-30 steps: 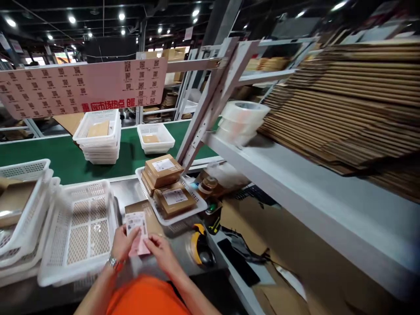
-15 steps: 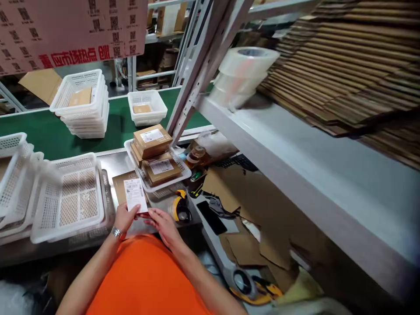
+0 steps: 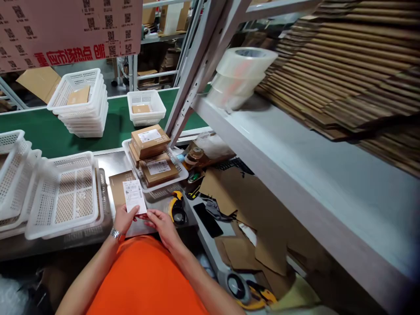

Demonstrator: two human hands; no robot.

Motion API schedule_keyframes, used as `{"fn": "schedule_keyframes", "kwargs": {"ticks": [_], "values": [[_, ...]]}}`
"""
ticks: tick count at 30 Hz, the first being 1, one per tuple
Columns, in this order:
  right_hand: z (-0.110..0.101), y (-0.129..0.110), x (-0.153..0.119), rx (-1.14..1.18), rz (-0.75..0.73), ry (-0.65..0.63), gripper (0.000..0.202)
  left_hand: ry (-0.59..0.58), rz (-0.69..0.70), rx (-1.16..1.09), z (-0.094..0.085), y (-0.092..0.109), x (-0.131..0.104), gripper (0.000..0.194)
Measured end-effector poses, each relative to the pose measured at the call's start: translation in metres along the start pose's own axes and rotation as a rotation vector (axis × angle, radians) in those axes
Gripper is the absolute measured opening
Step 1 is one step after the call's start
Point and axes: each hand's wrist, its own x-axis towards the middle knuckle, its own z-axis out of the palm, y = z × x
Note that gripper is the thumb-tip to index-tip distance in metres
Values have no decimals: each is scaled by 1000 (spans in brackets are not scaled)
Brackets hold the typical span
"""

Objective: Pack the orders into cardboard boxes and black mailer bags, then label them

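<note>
My left hand pinches the lower left part of a white printed shipping label, thumb on top. At the label's lower right corner are the closed fingers of my right hand. Partly under the label, a flat brown cardboard box lies on the metal table. Just beyond it, a white plastic basket holds several brown boxes, and two of them, an upper box and a lower box, carry white labels. A yellow and black tape dispenser stands to the right of my hands.
Stacked white baskets fill the table's left side. Behind runs a green conveyor belt with more baskets. A metal shelf at right holds tape rolls and flattened cartons. A phone lies lower right.
The view has shifted slightly, so the surroundings sit a little further left. Both hands keep their hold at the label with hardly any movement.
</note>
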Motion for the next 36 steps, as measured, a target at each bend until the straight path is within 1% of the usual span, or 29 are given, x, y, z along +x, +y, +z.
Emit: {"fn": "schedule_keyframes", "kwargs": {"ticks": [2, 7, 14, 16, 19, 21, 22, 24, 25, 26, 27, 28, 29, 30, 31, 33, 34, 36], "values": [[-1, -1, 0, -9, -1, 8, 61, 0, 22, 36, 0, -2, 0, 24], [1, -3, -1, 0, 11, -26, 61, 14, 59, 70, -2, -4, 1, 30], [5, 0, 2, -31, 15, -9, 61, -5, 31, 78, -7, 0, 4, 33], [4, 1, 4, -43, 6, 5, 62, -19, 39, 90, -9, -3, 6, 36], [3, 4, 7, -91, -33, 29, 63, -69, 57, 155, -10, -13, 10, 41], [2, 5, 9, -133, -63, 54, 64, -56, 127, 209, -11, -21, 11, 46], [2, 6, 10, -150, -74, 67, 65, -18, 193, 245, -11, -24, 11, 52], [2, 7, 11, -172, -89, 93, 65, 82, 374, 338, -12, -28, 9, 65], [2, 7, 12, -181, -97, 103, 65, 101, 466, 387, -12, -28, 7, 66], [2, 7, 12, -192, -106, 106, 63, 71, 544, 429, -12, -26, 6, 59], [3, 6, 12, -208, -119, 103, 61, -8, 597, 458, -13, -24, 4, 49], [4, 5, 12, -229, -133, 92, 59, -117, 620, 472, -13, -21, 2, 38], [5, 4, 11, -253, -144, 75, 56, -220, 610, 474, -13, -19, 0, 33], [5, 3, 10, -270, -149, 55, 54, -295, 571, 468, -12, -16, -1, 33], [6, 1, 8, -279, -148, 34, 50, -320, 512, 451, -11, -14, -1, 33], [2, -1, 4, -263, -135, 8, 45, -265, 358, 360, -8, -11, 0, 34], [-3, -2, 0, -242, -126, -1, 43, -230, 269, 273, -5, -10, 2, 36], [-23, -4, -11, -192, -113, -6, 45, -206, 89, 46, 3, -7, 7, 44]]}}
